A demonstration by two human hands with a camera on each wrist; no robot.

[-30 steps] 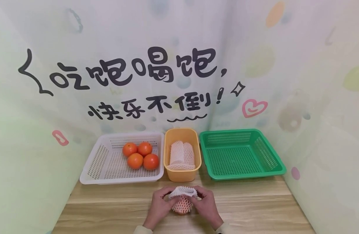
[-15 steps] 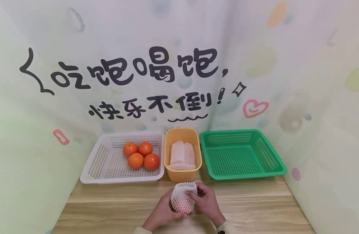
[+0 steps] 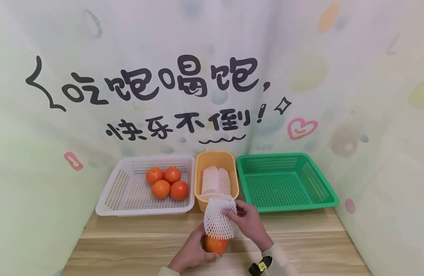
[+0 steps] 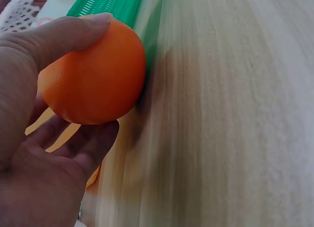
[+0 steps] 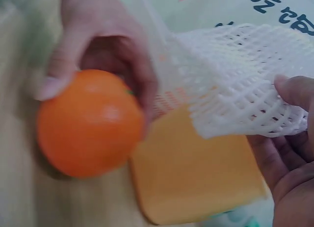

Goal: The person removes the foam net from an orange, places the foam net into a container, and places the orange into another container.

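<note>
My left hand [image 3: 194, 247] grips a smooth round orange fruit [image 3: 216, 244] just in front of the yellow tub. In the left wrist view, the thumb lies over the fruit [image 4: 98, 75] and the fingers curl beneath it. My right hand [image 3: 249, 222] pinches a white foam net sleeve [image 3: 218, 218] between thumb and fingers. The sleeve hangs above the fruit, its lower edge in front of the fruit's top in the head view. In the right wrist view, the net [image 5: 230, 85] and the fruit [image 5: 91, 124] are apart, and the fruit is bare.
A white basket [image 3: 109, 212] at the left holds several similar fruits [image 3: 160, 189]. The yellow tub [image 3: 200, 205] in the middle holds more foam nets [image 3: 212, 180]. To the right stands a green basket [image 3: 287, 209]. A printed curtain [image 3: 212, 38] hangs behind the wooden table [image 3: 129, 245].
The net has come up off the fruit, drawn up and away by my right hand. My left hand has shifted to the fruit's left side and keeps hold of it.
</note>
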